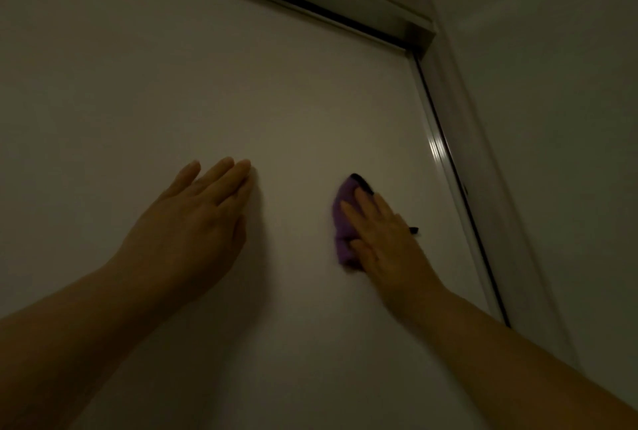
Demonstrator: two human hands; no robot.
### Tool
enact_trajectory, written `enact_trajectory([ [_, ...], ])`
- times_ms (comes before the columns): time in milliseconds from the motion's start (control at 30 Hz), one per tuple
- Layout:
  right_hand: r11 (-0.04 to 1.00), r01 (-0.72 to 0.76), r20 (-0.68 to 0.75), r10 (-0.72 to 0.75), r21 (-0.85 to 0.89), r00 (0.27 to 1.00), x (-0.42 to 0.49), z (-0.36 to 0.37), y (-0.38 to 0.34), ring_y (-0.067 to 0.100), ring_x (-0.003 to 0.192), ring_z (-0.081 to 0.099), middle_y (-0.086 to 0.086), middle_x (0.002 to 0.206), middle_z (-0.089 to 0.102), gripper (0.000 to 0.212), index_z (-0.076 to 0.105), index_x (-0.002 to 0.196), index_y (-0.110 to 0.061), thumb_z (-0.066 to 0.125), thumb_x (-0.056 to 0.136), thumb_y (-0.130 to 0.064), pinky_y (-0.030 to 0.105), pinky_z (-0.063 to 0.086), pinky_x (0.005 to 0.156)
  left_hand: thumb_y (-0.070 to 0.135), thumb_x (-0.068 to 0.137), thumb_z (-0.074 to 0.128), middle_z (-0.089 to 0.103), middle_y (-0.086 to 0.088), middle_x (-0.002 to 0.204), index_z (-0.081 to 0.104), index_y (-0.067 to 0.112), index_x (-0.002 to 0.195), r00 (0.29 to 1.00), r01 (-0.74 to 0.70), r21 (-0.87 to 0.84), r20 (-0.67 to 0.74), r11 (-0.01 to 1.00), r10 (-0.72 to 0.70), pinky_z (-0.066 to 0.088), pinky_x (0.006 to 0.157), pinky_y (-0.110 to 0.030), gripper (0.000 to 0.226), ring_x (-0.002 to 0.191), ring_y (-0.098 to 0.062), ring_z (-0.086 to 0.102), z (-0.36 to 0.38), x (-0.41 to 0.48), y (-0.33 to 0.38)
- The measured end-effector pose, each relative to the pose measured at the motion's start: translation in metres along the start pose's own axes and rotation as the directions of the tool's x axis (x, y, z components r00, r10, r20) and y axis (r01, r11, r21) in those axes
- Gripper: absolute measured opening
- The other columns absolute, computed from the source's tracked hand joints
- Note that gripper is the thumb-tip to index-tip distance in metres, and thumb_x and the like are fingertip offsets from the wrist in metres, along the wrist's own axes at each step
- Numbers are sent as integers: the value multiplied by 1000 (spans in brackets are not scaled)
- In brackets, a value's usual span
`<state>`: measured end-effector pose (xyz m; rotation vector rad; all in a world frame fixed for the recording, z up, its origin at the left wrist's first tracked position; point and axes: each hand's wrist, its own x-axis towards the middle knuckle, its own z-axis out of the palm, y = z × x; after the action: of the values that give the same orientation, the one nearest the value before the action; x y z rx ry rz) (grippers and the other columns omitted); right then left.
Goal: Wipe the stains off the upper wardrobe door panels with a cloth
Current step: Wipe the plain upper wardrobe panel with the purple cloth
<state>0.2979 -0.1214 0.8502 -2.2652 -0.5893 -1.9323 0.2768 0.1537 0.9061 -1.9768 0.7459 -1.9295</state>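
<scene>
Flat-palmed, right hand (379,236) presses purple cloth (343,222) against door panel (207,67).

The purple cloth (343,222) lies mostly hidden beneath the right hand (383,240), its visible rim smeared by blur, and a dark bit (414,230) poking out at the hand's far side is too small to tell. The left forearm (69,343) and right forearm (518,360) run off the lower edge. The door panel (241,84) is cut off at left and below, and it is too dim to tell whether it bears marks.
</scene>
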Motion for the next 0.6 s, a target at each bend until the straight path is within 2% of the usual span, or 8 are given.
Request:
enact_trajectory([
  [100, 978, -210, -90, 208, -10, 974, 13, -7, 44, 24, 142, 8, -1, 154, 9, 51, 15, 142, -28, 24, 95, -45, 37, 10, 111, 31, 87, 27, 41, -11, 141, 44, 3, 134, 1000, -6, 7, 11, 1000, 6, 13, 108, -39, 57, 129, -27, 38, 1, -2, -2],
  [200, 894, -447, -112, 441, -39, 891, 54, -10, 65, 27, 143, 5, 1, 157, -1, 49, 11, 147, -26, 24, 100, -33, 38, 7, 114, 30, 87, 28, 42, -10, 141, 45, 4, 133, 1000, -20, 11, 11, 1000, 20, 14, 108, -39, 56, 128, -26, 39, 2, 0, -4],
  [300, 845, -526, -97, 518, -93, 850, 109, -15, 60, 31, 141, 7, 4, 157, -3, 50, 10, 147, -22, 25, 100, -30, 46, 16, 114, 29, 87, 29, 44, -11, 139, 48, 3, 131, 999, -44, 24, 6, 999, 44, 14, 107, -40, 55, 127, -27, 41, 2, 3, -7],
  [433, 918, -362, -60, 357, -158, 932, 161, -10, 19, 32, 141, 5, 3, 157, 1, 53, 23, 144, -23, 16, 94, -38, 49, 17, 112, 30, 87, 29, 44, -11, 139, 48, 5, 132, 998, -57, 28, -7, 998, 57, 14, 107, -39, 55, 127, -26, 39, -2, 4, -10],
  [533, 975, -209, -63, 205, -70, 977, 147, -3, -33, 28, 142, 6, 1, 157, 4, 50, 16, 146, -27, 26, 99, -37, 48, 13, 113, 31, 87, 27, 41, -12, 141, 48, 4, 131, 999, -42, 40, -28, 998, 43, 13, 107, -38, 55, 129, -25, 35, -10, 6, -17],
  [600, 995, -67, -60, 63, -75, 996, 114, 0, -56, 24, 143, 3, -3, 157, 4, 50, 16, 146, -30, 27, 98, -37, 46, 8, 112, 31, 87, 27, 40, -13, 141, 47, 3, 131, 999, -15, 46, -28, 999, 17, 13, 107, -38, 56, 129, -27, 35, -15, 5, -22],
])
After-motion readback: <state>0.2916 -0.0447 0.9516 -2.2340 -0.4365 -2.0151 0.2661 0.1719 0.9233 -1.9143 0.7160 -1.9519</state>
